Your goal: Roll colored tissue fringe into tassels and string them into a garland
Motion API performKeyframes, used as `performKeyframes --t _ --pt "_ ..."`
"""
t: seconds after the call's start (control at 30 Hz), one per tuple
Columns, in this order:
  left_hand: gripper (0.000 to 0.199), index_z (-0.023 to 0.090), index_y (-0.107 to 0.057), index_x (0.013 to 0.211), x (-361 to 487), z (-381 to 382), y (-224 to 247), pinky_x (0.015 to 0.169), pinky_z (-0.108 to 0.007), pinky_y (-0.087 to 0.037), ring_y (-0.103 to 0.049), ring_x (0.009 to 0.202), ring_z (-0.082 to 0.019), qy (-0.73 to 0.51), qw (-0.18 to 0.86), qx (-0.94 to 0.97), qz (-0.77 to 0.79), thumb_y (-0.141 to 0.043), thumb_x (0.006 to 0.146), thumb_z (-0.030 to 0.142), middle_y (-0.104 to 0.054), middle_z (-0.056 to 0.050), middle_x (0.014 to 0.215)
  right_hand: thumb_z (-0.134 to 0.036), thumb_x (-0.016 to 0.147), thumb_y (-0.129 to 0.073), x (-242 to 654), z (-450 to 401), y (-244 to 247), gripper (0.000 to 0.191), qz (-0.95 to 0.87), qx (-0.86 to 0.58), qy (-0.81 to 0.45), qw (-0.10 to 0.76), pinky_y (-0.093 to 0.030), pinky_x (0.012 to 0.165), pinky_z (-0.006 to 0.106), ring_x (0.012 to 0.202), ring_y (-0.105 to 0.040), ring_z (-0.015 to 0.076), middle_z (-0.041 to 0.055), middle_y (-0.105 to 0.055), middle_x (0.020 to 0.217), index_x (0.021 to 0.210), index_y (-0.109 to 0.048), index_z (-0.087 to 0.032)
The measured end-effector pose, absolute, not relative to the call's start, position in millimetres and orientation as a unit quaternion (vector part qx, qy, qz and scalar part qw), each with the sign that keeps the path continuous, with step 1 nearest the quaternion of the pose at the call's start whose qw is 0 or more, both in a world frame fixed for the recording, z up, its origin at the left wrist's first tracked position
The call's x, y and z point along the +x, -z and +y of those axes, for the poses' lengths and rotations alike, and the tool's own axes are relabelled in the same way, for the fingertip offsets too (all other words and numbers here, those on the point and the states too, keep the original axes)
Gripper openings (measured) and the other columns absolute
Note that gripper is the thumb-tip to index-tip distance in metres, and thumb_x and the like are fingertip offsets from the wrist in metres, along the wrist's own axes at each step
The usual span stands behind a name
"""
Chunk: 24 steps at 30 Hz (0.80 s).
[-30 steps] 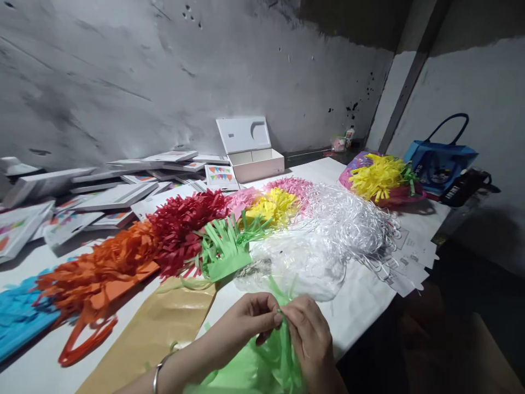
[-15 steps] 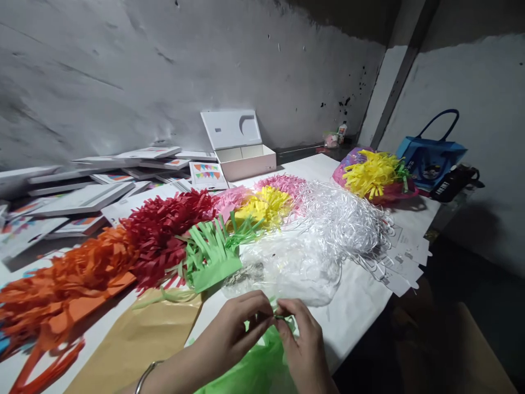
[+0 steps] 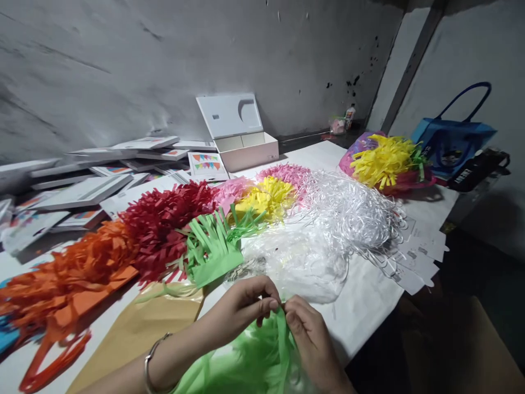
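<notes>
At the table's near edge, a thin green plastic bag (image 3: 250, 355) lies bunched up, and leafy green shapes show through it. My left hand (image 3: 252, 303) comes in from the left, a silver bangle on its wrist, with thumb and fingers pinched at the top of the bag. Opposite it, my right hand (image 3: 309, 334) has its fingers closed on the same gathered green strip, close to the left fingertips. What exactly lies between the fingertips is partly hidden. Just beyond the hands is a crumpled clear plastic bag (image 3: 303, 262), beside a green fringed paper piece (image 3: 219, 262).
Fringed paper lies in orange (image 3: 90, 262), dark red (image 3: 164, 219) and yellow (image 3: 266, 200) heaps. White string (image 3: 353, 210) is piled at right, near white cards (image 3: 418, 254). Flat boxes (image 3: 86, 191), an open box (image 3: 248, 156) and a blue bag (image 3: 451, 139) stand farther back.
My hands have risen slightly, and a long green strip now hangs from between them. More of the green bag shows. The whole view has shifted a little.
</notes>
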<state>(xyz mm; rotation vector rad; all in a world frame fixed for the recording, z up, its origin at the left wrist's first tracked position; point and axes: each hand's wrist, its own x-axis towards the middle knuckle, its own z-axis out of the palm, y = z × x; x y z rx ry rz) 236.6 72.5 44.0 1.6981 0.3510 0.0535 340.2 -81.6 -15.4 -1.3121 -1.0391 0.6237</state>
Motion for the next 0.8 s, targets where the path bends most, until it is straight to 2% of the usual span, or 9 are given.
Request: performKeyframes --t 0.1,0.17,0.23,0.33,0.47,0.6,0.7,0.8 --pt "0.039 0.012 -0.065 0.079 237 76 -42 0.056 -0.023 -0.048 -0.055 0.062 -0.012 -0.026 0.714 0.685 0.146 -0.072 0.084 0.05 -0.057 -0.002 0.073 -0.031 0.104 -0.042 343 -83 12 0.029 -0.464 -0.578 -0.264 0.617 -0.044 0.065 0.022 0.074 -0.055 0.0137 0.0009 -0.054 0.079 0.081 -0.057 -0.02" --pt "0.037 0.011 -0.069 0.08 237 77 -42 0.057 -0.023 -0.048 -0.056 0.063 -0.012 -0.037 0.721 0.679 0.133 -0.073 0.084 0.048 -0.058 -0.003 0.075 -0.025 0.101 -0.046 342 -84 11 0.019 -0.487 -0.595 -0.224 0.598 -0.048 0.069 0.024 0.08 -0.059 0.0155 0.0027 -0.06 0.085 0.089 -0.06 -0.02" --pt "0.037 0.01 -0.071 0.081 236 75 -43 0.059 -0.023 -0.047 -0.056 0.064 -0.012 -0.048 0.716 0.685 0.125 -0.074 0.084 0.046 -0.06 -0.004 0.079 -0.018 0.098 -0.049 341 -83 11 0.012 -0.516 -0.618 -0.141 0.576 -0.05 0.072 0.028 0.084 -0.061 0.0179 0.0045 -0.064 0.088 0.097 -0.061 -0.02" --pt "0.037 0.011 -0.071 0.086 235 71 -43 0.061 -0.023 -0.045 -0.055 0.066 -0.011 -0.05 0.716 0.68 0.147 -0.078 0.08 0.046 -0.061 -0.003 0.079 -0.01 0.096 -0.049 338 -80 9 0.016 -0.541 -0.644 0.025 0.54 -0.053 0.073 0.032 0.079 -0.062 0.0191 0.0045 -0.065 0.08 0.093 -0.061 -0.019" --pt "0.039 0.012 -0.066 0.091 232 62 -38 0.06 -0.022 -0.04 -0.051 0.067 -0.01 -0.042 0.748 0.631 0.202 -0.083 0.075 0.044 -0.06 -0.001 0.076 -0.008 0.095 -0.053 337 -77 8 0.014 -0.549 -0.659 0.165 0.487 -0.055 0.083 0.042 0.072 -0.063 0.0185 0.0038 -0.066 0.077 0.098 -0.063 -0.018" --pt "0.04 0.015 -0.061 0.095 226 58 -34 0.048 -0.018 -0.032 -0.041 0.055 -0.006 -0.019 0.805 0.545 0.234 -0.087 0.072 0.035 -0.053 0.005 0.07 -0.004 0.093 -0.057 336 -79 11 0.024 -0.549 -0.658 0.201 0.475 -0.055 0.087 0.043 0.079 -0.067 0.0189 0.0061 -0.07 0.086 0.113 -0.063 -0.016" --pt "0.045 0.016 -0.061 0.099 221 57 -37 0.044 -0.016 -0.03 -0.038 0.05 -0.004 0.036 0.824 0.507 0.251 -0.089 0.068 0.032 -0.052 0.007 0.067 -0.003 0.093 -0.056 337 -82 11 0.026 -0.551 -0.65 0.19 0.487 -0.055 0.09 0.044 0.078 -0.067 0.0177 0.0048 -0.07 0.086 0.113 -0.063 -0.018" --pt "0.042 0.014 -0.064 0.091 217 58 -42 0.043 -0.016 -0.032 -0.039 0.05 -0.005 0.082 0.814 0.511 0.264 -0.09 0.064 0.034 -0.051 0.006 0.065 -0.003 0.095 -0.053 339 -84 9 0.025 -0.567 -0.64 0.18 0.486 -0.052 0.095 0.047 0.078 -0.067 0.0166 0.0046 -0.071 0.086 0.112 -0.063 -0.018"
